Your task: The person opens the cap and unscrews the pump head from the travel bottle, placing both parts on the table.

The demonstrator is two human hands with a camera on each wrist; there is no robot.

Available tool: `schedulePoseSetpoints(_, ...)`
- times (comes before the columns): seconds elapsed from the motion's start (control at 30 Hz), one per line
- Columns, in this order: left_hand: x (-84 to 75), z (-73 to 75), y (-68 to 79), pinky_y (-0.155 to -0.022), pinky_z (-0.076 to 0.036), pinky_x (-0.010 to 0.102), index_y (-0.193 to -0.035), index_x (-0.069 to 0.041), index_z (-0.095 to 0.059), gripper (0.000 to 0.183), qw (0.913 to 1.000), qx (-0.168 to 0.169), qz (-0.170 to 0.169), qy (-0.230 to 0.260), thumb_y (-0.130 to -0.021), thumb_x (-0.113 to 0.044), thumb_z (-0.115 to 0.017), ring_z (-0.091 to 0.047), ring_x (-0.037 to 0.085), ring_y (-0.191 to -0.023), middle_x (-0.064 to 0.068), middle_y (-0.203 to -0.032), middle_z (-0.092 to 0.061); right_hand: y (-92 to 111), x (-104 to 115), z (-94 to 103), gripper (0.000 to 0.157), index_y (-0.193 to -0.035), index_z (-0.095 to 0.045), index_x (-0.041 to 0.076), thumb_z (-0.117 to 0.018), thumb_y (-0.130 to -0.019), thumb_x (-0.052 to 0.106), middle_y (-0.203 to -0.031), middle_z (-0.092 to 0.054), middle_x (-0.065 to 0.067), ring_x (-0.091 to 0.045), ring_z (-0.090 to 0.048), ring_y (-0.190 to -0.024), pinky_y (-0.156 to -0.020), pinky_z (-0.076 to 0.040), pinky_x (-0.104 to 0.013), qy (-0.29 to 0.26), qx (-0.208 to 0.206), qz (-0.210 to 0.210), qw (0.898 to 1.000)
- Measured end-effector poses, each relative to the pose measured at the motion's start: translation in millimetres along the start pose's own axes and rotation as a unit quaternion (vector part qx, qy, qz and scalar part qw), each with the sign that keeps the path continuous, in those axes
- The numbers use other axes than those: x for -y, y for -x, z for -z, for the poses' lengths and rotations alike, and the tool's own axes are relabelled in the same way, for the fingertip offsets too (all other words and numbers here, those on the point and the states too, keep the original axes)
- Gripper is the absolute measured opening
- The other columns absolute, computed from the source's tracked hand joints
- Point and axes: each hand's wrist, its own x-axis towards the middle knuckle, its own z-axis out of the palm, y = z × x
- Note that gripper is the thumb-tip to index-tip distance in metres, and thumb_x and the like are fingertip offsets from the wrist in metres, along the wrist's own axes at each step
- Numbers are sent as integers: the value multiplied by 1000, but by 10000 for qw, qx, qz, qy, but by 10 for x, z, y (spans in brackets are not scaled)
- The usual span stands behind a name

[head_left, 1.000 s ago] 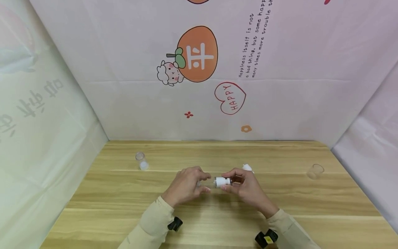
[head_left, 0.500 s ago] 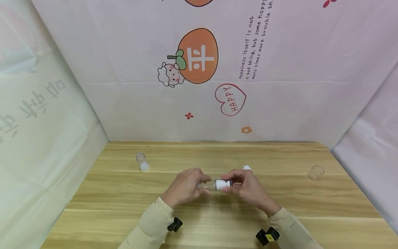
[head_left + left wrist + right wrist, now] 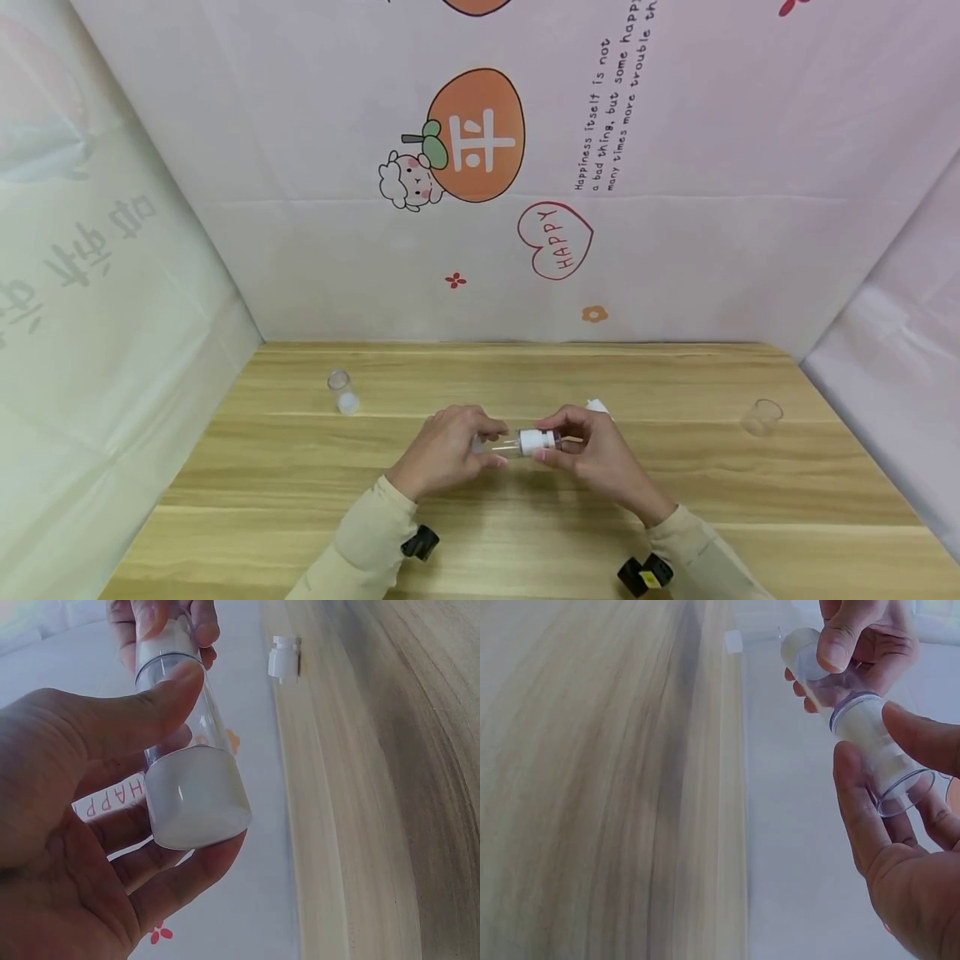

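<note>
In the head view my left hand (image 3: pixel 450 446) grips a clear cylindrical bottle (image 3: pixel 508 447) that lies sideways. Its thick white base (image 3: pixel 199 799) faces the left wrist camera. At the bottle's other end, my right hand (image 3: pixel 600 457) pinches a white collar piece (image 3: pixel 534 441) with a clear rim between thumb and fingers. In both wrist views the collar meets the bottle end; how deep it sits I cannot tell. Just beyond the right hand, a small white stepped part (image 3: pixel 284 658), resembling a pump head, rests on the table.
A clear tube with a white bottom (image 3: pixel 343 392) is at the left on the wooden table (image 3: pixel 300 500). Far right is a clear, cup-like cap (image 3: pixel 761 417). A printed white cloth (image 3: pixel 337 275) hangs behind the table.
Both hands stay almost in place, still gripping the bottle and the collar piece. The joined pieces shift slightly, and more of the clear bottle shows between the left fingers. The table items are unmoved.
</note>
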Motion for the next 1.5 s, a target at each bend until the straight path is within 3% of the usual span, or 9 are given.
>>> schedulePoseSetpoints(0.3,2,22,-2,-67,-49,25,-110,-9,-79,32,9998,72,-8,161,-82,-23,-87,-65,16,-81,5,-100,-74,-9,-3,35,26,-106,-70,-1,-82,-83,-2,-111,-65,-20,-31,-66,-102,-85,-58,-34,72,166,87,9998)
schedulePoseSetpoints(0.47,0,7,-3,-67,-49,24,-110,-10,-79,34,9999,74,69,86,-80,-24,-88,-65,12,-81,3,-98,-74,-8,14,45,28,-108,-70,-2,-81,-83,-3,-111,-65,-19,-31,-67,-101,-84,-58,-34,172,223,41,9996)
schedulePoseSetpoints(1.13,61,24,33,-68,-49,24,-113,-9,-78,39,9997,46,257,23,-82,-30,-87,-61,6,-79,2,-104,-75,6,-17,119,30,-110,-68,-2,-82,-85,7,-108,-67,-16,-30,-67,-97,-80,-58,-32,371,-55,-60,9993)
schedulePoseSetpoints(1.37,66,49,65,-66,-48,25,-113,-10,-78,39,9989,46,456,22,-81,-31,-87,-60,8,-77,-1,-102,-74,48,-33,216,29,-111,-68,-2,-81,-85,5,-111,-65,-28,-37,-68,-98,-82,-58,-32,351,-97,108,9993)
schedulePoseSetpoints(1.5,82,52,79,-67,-48,25,-113,-10,-78,39,9986,38,536,-6,-81,-31,-87,-58,4,-76,-1,-102,-74,76,-36,295,28,-111,-68,0,-80,-86,5,-111,-65,-28,-37,-67,-99,-82,-58,-30,446,-115,76,9989)
